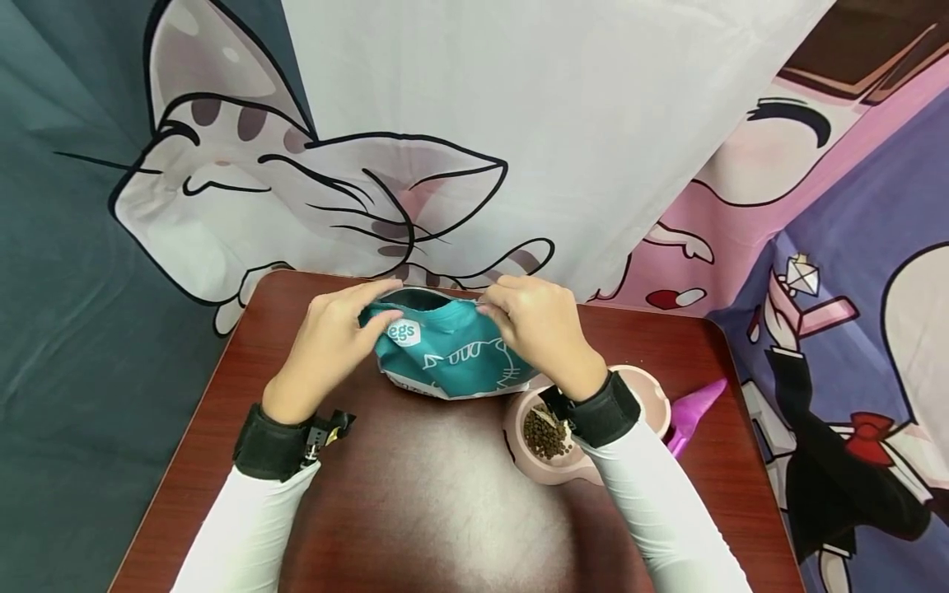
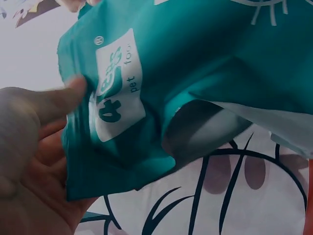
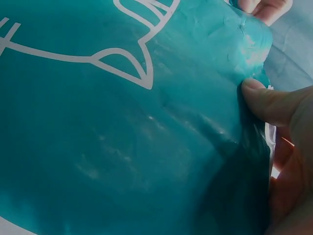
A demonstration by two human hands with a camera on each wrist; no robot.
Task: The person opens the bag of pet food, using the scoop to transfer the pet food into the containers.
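A teal pet food bag (image 1: 460,350) with a white cat outline stands near the table's back edge. Its mouth gapes between the hands, showing a dark inside. At the bag's upper left, my left hand (image 1: 326,342) holds the rim, thumb on the printed front and fingers behind; the left wrist view shows that thumb (image 2: 76,90) beside the white "pet food" label (image 2: 120,85). The right hand (image 1: 537,329) pinches the upper right corner. In the right wrist view its thumb (image 3: 269,103) presses the front, with the other fingers behind the edge.
A pale pink double bowl (image 1: 522,449) sits right of the bag, partly under my right forearm, with brown kibble (image 1: 544,432) in its near compartment. Beside it lies a purple scoop (image 1: 693,412). Cartoon-printed cloth (image 1: 593,123) hangs behind the brown table (image 1: 222,461).
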